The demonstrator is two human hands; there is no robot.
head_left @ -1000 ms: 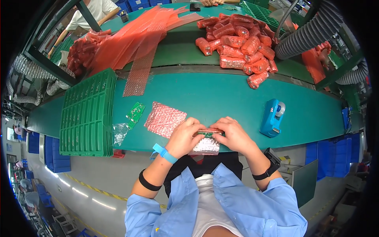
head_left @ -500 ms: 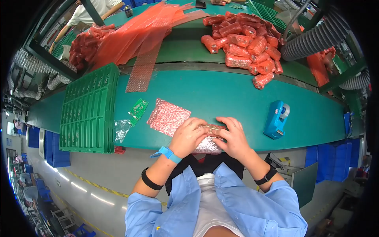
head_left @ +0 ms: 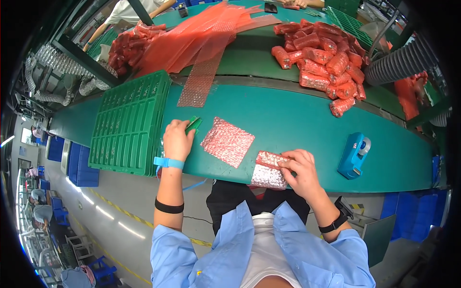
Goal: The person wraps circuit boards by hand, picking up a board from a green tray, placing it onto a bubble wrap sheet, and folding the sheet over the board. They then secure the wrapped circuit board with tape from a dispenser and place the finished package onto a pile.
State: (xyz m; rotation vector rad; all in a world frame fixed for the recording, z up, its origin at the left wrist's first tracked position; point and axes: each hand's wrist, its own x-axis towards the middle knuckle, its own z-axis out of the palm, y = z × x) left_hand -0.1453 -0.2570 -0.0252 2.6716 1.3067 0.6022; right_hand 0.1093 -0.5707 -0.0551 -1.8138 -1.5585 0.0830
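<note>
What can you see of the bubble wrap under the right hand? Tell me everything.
The bubble wrap looks like shiny, dimpled plastic, silvery pink. Its far part is rolled or folded into a redder band; the near part lies flatter, by the near edge of the green table. The right hand touches its right side, partly covering it. Whether anything is inside can't be seen.

Factory workshop: long green bench [head_left: 307, 129], grey duct hose [head_left: 403, 62], blue bins [head_left: 84, 165], striped floor tape [head_left: 120, 208].

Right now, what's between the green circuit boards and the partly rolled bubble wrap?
Head view: a flat pink bubble-wrap sheet lies between the green circuit boards and partial roll.
</note>
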